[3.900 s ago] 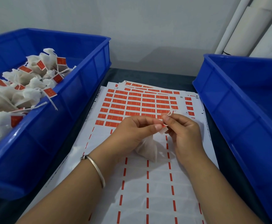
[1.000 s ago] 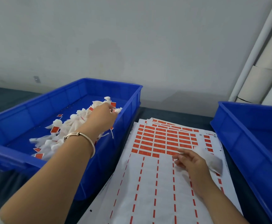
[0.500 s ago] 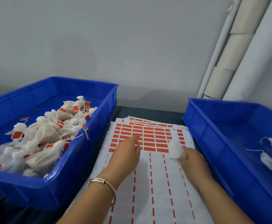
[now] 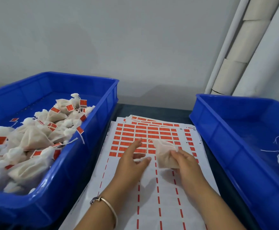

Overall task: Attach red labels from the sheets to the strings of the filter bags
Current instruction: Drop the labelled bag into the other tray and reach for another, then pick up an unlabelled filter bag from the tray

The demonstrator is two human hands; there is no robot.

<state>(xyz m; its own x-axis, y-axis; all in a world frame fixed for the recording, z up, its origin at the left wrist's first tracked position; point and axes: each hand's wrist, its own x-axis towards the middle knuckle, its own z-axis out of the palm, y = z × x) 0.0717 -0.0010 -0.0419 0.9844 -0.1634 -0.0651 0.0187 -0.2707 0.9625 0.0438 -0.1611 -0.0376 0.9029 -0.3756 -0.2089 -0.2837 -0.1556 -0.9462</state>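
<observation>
Bag [image 4: 166, 154]: soft, light, limp filter pouch; pinched in right hand [image 4: 186, 165], held just above sheet [image 4: 167, 196]. Judged crushable, no weight to steady it; best hold at gathered neck, string [image 4: 146, 146] left free.
Left hand [image 4: 132, 161]: fingers loose, apart, holding nothing, beside bag.
Labels [image 4: 142, 135]: thin peel-offs, upper sheet.
Unclear: string end, bag neck; right bin [image 4: 221, 130] contents cut off.

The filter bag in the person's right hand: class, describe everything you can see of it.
The filter bag is a small off-white pouch of thin, cloth-like mesh, plump and creased. The right hand grips its lower right side, holding it above the label sheet. A thin white string loops from its top toward the left hand. No red label shows on it.
</observation>
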